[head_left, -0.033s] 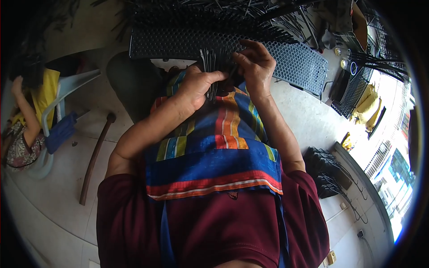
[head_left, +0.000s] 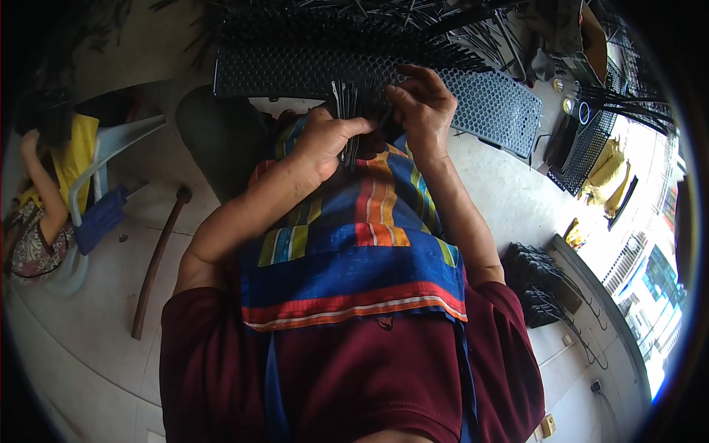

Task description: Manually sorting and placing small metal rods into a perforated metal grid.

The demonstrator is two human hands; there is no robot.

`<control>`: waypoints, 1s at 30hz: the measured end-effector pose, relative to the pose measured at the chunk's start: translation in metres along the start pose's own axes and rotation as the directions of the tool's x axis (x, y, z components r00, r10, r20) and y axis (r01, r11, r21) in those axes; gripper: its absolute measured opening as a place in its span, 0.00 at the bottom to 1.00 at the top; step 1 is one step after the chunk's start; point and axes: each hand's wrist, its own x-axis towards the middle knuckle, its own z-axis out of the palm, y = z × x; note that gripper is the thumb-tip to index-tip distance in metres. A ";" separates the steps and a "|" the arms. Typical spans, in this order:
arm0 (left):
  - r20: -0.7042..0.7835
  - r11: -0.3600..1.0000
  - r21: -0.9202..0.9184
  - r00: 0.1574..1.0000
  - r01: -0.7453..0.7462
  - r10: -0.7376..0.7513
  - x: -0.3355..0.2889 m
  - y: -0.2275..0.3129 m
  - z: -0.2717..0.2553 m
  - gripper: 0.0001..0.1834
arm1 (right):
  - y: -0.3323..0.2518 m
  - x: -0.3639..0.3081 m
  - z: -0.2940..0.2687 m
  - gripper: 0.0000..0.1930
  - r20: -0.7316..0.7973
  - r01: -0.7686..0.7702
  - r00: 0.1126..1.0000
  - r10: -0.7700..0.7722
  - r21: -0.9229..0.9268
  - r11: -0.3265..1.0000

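My left hand (head_left: pixel 329 140) is closed around a bundle of thin dark rods (head_left: pixel 344 100), its thumb laid across them over my lap. The rods stick out above and below the grip, and some catch the light. Just to the right, my right hand (head_left: pixel 425 111) is raised with curled fingers, thumb and forefinger pinched together beside the bundle. What lies in that pinch is too dark to name. Beyond both hands stretches a long perforated panel (head_left: pixel 495 107), dark on the left and grey-blue where light falls, with many thin black rods (head_left: pixel 332 33) crowded along its far side.
A striped blue apron (head_left: pixel 354 269) covers my lap. At left, another person sits near a pale chair (head_left: pixel 77 184), with a brown-handled tool (head_left: pixel 159 262) on the floor. Bundled black hooked rods (head_left: pixel 543 284) lie at right. A mesh rack (head_left: pixel 580 159) and yellow cloth (head_left: pixel 609 173) stand farther right.
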 end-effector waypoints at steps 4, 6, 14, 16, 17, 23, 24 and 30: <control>0.020 0.999 0.002 0.999 -0.042 0.042 0.006 -0.002 -0.001 0.06 | -0.004 0.003 -0.003 0.11 -0.003 -0.109 0.994 0.109 0.073 0.991; 0.007 0.998 -0.002 0.998 -0.057 0.057 0.010 -0.007 -0.003 0.07 | 0.001 0.002 -0.007 0.07 0.092 -0.284 0.958 0.271 0.180 0.942; 0.025 0.998 0.021 0.998 0.057 -0.057 0.007 -0.009 -0.006 0.12 | 0.003 -0.006 -0.018 0.03 0.187 -0.374 0.913 0.362 0.029 0.927; 0.048 0.994 0.102 0.998 0.025 -0.030 0.007 -0.011 -0.006 0.11 | -0.001 -0.004 -0.020 0.03 0.206 -0.380 0.905 0.372 0.003 0.925; 0.046 0.994 0.103 0.999 0.024 -0.028 0.006 -0.011 -0.006 0.11 | -0.002 -0.004 -0.020 0.03 0.223 -0.363 0.903 0.366 -0.059 0.930; -0.053 0.987 0.149 0.996 -0.057 0.066 0.009 -0.018 -0.001 0.08 | -0.009 0.001 -0.032 0.04 0.187 -0.266 0.941 0.283 -0.111 0.958; -0.059 0.996 0.064 0.996 0.067 -0.063 0.012 -0.017 -0.004 0.08 | -0.013 0.001 -0.034 0.04 0.120 -0.208 0.968 0.219 -0.096 0.973; -0.041 0.990 -0.117 0.996 0.076 -0.081 0.003 -0.015 0.008 0.06 | -0.014 0.024 -0.037 0.06 -0.113 0.290 0.953 -0.281 0.073 0.954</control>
